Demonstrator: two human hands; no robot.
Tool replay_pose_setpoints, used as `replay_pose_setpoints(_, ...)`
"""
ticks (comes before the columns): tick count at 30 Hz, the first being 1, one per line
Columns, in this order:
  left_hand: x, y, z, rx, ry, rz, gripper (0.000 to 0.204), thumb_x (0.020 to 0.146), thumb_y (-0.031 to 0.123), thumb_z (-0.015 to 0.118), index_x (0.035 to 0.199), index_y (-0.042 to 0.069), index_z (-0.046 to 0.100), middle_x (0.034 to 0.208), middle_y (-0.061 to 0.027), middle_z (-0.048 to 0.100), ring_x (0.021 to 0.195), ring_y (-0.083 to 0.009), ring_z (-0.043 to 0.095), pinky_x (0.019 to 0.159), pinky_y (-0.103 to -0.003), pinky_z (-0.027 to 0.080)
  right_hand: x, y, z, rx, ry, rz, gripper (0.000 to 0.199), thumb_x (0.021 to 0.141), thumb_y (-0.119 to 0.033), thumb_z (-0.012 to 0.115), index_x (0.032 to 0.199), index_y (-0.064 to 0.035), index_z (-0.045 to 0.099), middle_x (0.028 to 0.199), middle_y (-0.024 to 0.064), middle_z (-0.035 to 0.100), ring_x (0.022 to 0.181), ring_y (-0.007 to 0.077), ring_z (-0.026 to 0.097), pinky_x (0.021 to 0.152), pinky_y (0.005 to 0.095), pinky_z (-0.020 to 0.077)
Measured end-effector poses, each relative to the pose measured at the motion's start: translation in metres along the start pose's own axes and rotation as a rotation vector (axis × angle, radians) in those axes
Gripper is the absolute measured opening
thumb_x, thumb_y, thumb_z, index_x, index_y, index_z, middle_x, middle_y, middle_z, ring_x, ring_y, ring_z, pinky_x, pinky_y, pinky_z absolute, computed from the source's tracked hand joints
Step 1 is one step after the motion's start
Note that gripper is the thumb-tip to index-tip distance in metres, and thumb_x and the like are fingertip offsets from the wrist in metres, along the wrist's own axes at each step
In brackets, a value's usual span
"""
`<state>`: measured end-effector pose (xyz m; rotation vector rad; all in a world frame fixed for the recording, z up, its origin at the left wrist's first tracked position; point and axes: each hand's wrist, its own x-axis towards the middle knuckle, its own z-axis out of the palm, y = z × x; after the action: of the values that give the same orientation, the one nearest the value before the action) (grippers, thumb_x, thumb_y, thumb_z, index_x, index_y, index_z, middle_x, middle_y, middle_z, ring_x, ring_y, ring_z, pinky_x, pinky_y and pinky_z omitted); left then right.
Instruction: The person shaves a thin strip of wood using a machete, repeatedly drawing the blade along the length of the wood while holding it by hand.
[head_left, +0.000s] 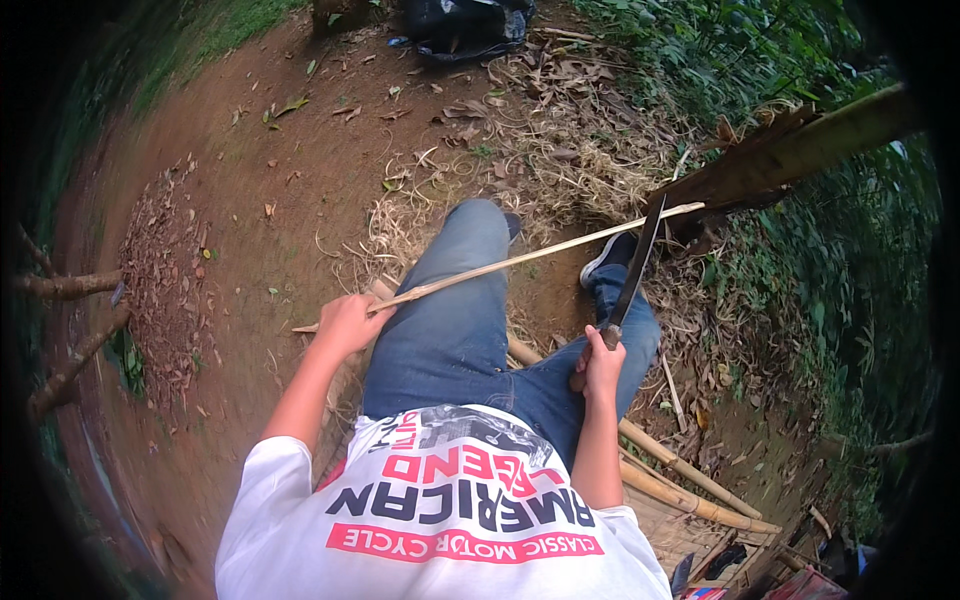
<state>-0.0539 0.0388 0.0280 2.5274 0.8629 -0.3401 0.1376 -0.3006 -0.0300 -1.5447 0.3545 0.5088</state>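
Left hand (348,322) fisted around near end of thin bamboo strip (530,256), strip slanting up-right across jeans-clad thigh (450,320). Right hand (602,366) clenched on machete (632,272) handle, blade upright, crossing strip near far tip. Bamboo poles (690,475) lie right.

Outdoor woodland clearing: bare earth (250,200), dry leaves (160,270), green undergrowth (800,200), bamboo poles (690,480).

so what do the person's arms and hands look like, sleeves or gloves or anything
Both arms are bare from the short white sleeves of a T-shirt down. The left hand and right hand wear no gloves, and no watch, ring or band shows on either wrist. The shirt carries red and dark printed lettering.
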Motion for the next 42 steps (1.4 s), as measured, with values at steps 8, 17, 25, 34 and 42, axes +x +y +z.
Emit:
replay_pose_setpoints(8,0.011,-0.022,0.029,0.157,-0.003,0.14,0.031,0.085,0.033,0.06,0.081,0.002,0.067,0.074,-0.0209,0.066,0.072,-0.0402,0.065,0.067,-0.05,0.05,0.001,0.005,0.023,0.121,-0.428,0.212,0.028,0.089,-0.021,0.067,0.073,-0.0089,0.048,0.049,0.0001,0.042,0.038,0.0125,0.041,0.037,0.0284,0.0349)
replay_pose_setpoints(17,0.017,-0.016,0.033,0.13,0.135,0.238,0.018,0.081,0.018,0.063,0.076,0.001,0.061,0.072,-0.0202,0.065,0.068,-0.0392,0.064,0.064,-0.049,0.05,0.052,-0.013,0.017,-0.25,-0.228,0.004,0.021,0.084,-0.013,0.073,0.078,-0.0054,0.055,0.057,0.0025,0.055,0.041,0.0104,0.049,0.037,0.0263,0.0373)
replay_pose_setpoints(25,0.028,-0.011,0.034,0.092,0.145,0.215,0.019,0.08,0.02,0.064,0.077,0.001,0.063,0.072,-0.019,0.065,0.069,-0.0388,0.064,0.065,-0.049,0.051,0.047,0.011,0.049,-0.237,-0.152,-0.049,0.023,0.082,-0.007,0.074,0.078,-0.0042,0.051,0.055,0.0019,0.052,0.041,0.0121,0.051,0.038,0.0278,0.0403)
replay_pose_setpoints(34,0.059,0.007,0.015,-0.337,-0.202,0.177,0.04,0.094,0.034,0.058,0.072,0.001,0.064,0.063,-0.0163,0.063,0.058,-0.0305,0.063,0.058,-0.04,0.049,0.021,0.023,0.018,0.052,-0.153,-0.086,0.017,0.085,-0.003,0.068,0.086,-0.0031,0.052,0.058,0.0032,0.053,0.043,0.0114,0.05,0.04,0.0269,0.0407)
replay_pose_setpoints(42,0.091,0.088,-0.008,-1.577,-0.667,0.138,0.045,0.102,0.047,0.043,0.072,0.013,0.041,0.053,0.005,0.037,0.044,-0.009,0.038,0.042,-0.027,0.037,-0.023,-0.003,0.017,-0.062,-0.173,-0.165,0.018,0.085,-0.006,0.07,0.083,-0.0031,0.052,0.059,0.003,0.054,0.044,0.0117,0.051,0.042,0.0259,0.0431)
